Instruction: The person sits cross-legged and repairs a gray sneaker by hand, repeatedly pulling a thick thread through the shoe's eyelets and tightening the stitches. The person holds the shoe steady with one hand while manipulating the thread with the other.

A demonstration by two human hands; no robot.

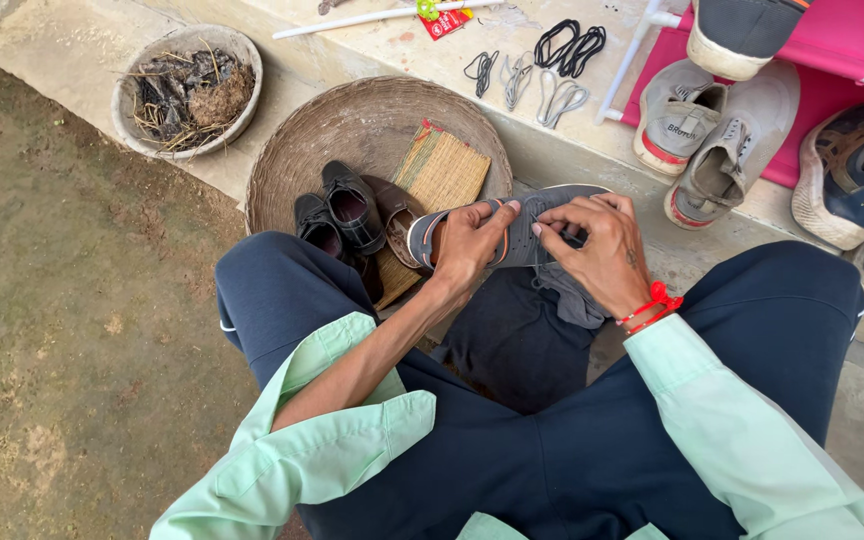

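Grey sneaker [542, 225] with an orange lining is what we hold in front of our knees, lying on its side with the toe pointing to the right. Our left hand [467, 245] is closed around its heel end, the thumb on top and the fingers wrapped below. Our right hand [602, 250] rests on the upper part of the shoe, and its fingertips are pinched together at the lace area; we cannot tell if a lace is between them. A red thread bracelet [655, 305] sits on the right wrist. Under the sneaker a dark grey cloth [512, 335] lies across our lap and hangs between the legs. Just to the left of the sneaker a round woven basket [352, 125] holds a pair of black shoes [337, 215], a brown shoe [397, 215] and a small straw mat [442, 170]. On the concrete step [402, 50] behind the basket lie several loose laces [542, 70], black and grey. To the right, more worn sneakers [717, 140] stand on a pink surface [832, 70]. A stone bowl [187, 90] with dry leaves stands at the far left.
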